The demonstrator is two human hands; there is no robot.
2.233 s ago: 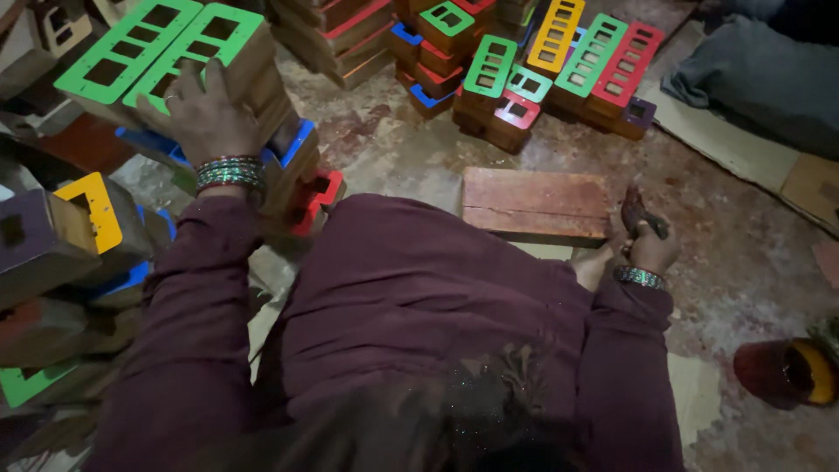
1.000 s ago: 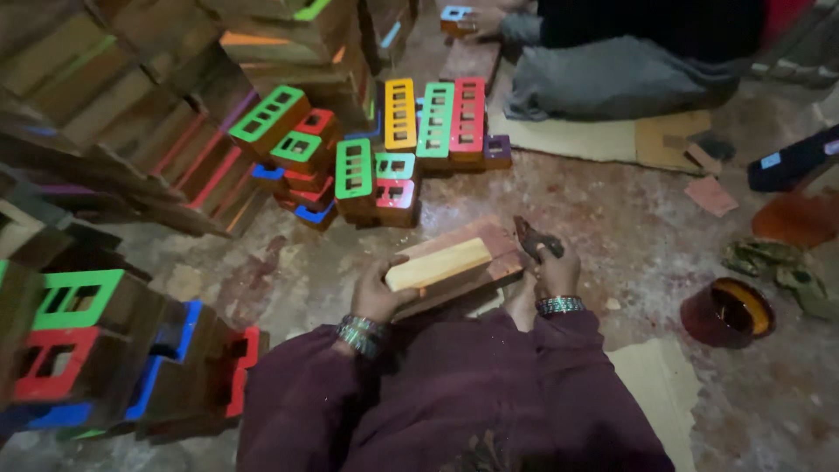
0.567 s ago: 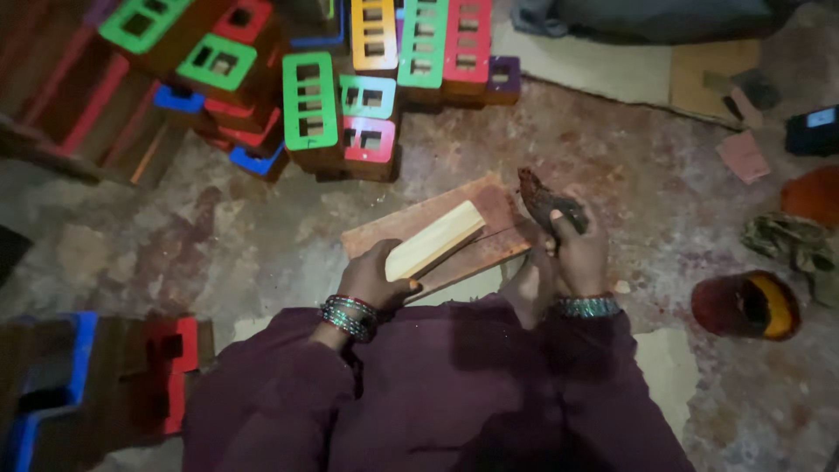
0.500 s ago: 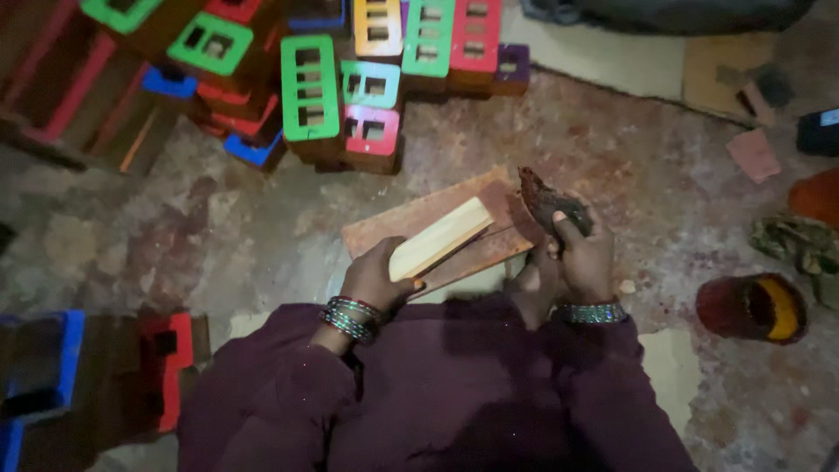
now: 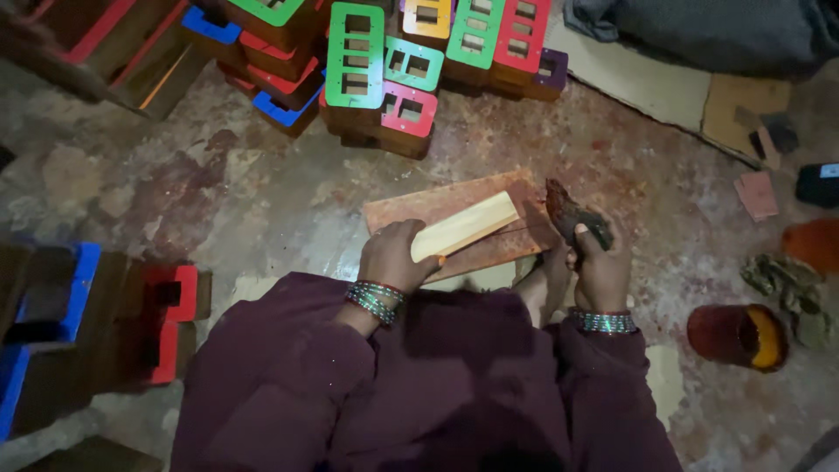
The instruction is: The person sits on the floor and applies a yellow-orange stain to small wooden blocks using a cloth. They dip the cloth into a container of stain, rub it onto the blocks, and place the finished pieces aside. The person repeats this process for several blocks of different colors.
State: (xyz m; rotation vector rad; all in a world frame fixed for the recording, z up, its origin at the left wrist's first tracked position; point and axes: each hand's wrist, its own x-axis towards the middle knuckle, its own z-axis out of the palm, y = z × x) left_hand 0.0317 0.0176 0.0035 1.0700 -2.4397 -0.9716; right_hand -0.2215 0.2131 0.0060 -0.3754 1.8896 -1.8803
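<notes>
Since the earlier frames, little has shifted: the pale wooden block remains on the reddish board, and the view has drawn slightly nearer to both hands.

**Hand state.** Left hand is closed around the near end of the pale wooden block, pinning it flat and at a slant across the board. Right hand is closed around a dark stained rag, held just beside the board's right end, apart from the block.

**Location of workpiece.** The block lies on the board, which rests on the stained floor, just ahead of the person's lap.

**Probable faults.**
- Block slip: it is held at one end only. A wiping stroke pushed toward the free far end would probably pivot it off the board.
- Finger staining: the left hand covers part of the block, so that section would likely be missed or the fingers smeared.
- Spillage: the red pot of yellow-orange liquid stands near the right elbow; a wide sweep could tip it.
- Contamination: the row of finished coloured frames stands near the board's far edge, within reach of drips.
</notes>
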